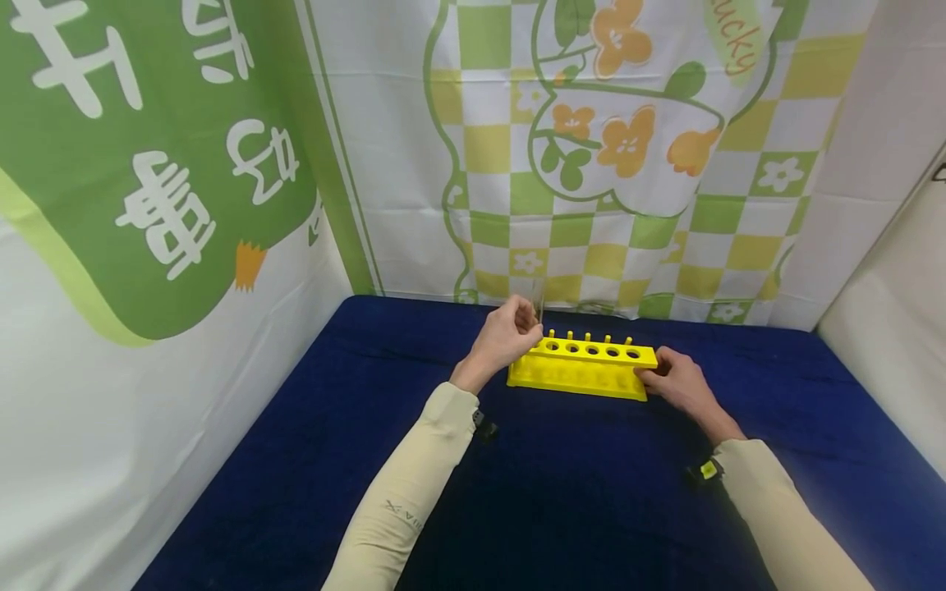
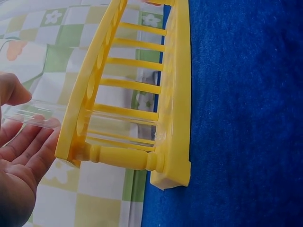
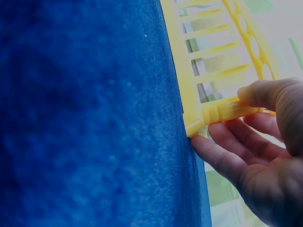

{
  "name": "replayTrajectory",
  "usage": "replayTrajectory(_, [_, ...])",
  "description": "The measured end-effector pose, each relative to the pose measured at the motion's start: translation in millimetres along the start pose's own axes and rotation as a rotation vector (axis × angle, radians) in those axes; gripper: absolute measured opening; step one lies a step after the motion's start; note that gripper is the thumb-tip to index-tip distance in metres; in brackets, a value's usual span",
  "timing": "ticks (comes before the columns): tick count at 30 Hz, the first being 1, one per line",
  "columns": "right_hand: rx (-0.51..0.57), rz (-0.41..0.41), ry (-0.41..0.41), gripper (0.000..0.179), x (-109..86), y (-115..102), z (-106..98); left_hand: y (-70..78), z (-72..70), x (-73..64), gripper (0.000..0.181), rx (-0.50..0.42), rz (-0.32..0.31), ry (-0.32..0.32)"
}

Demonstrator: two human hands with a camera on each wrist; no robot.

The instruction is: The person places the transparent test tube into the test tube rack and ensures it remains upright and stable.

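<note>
A yellow test tube rack [image 1: 576, 382] stands upright on the blue cloth, with a row of round holes along its top bar and short pegs behind them. My left hand [image 1: 508, 335] is at the rack's left end and pinches a clear test tube [image 2: 49, 112] between thumb and fingers. That tube passes through the end hole, and its lower part shows inside the rack, reaching down to the base. At the opposite end, my right hand [image 1: 676, 379] grips the rack's end post [image 3: 227, 109], thumb on one side and fingers on the other.
Dark blue cloth [image 1: 562, 484] covers the table under the rack. Behind the table hangs a checked curtain [image 1: 488, 148] in green, yellow and white. A white and green curtain [image 1: 244, 361] borders the left side, and pale fabric [image 1: 887, 328] the right.
</note>
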State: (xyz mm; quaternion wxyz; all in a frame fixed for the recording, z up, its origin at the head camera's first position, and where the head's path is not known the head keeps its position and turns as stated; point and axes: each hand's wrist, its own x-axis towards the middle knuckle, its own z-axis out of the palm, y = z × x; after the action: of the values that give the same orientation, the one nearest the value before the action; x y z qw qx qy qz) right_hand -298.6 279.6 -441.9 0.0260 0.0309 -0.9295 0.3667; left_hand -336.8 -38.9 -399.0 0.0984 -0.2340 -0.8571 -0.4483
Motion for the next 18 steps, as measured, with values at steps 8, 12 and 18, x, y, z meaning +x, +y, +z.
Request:
replayTrajectory(8, [0.006,-0.001,0.001,0.031,0.0,2.8,0.8,-0.6,1.4,-2.1,0.018,0.003,-0.008,-0.016])
replayTrajectory(12, [0.000,-0.013,-0.003,0.031,1.3,3.9,1.0,0.2,1.6,-2.6,0.017,0.004,-0.008,-0.018])
replayTrajectory(18, [0.001,-0.007,0.002,0.030,2.5,3.1,-0.2,-0.8,2.4,-1.4,0.016,0.012,0.002,0.001])
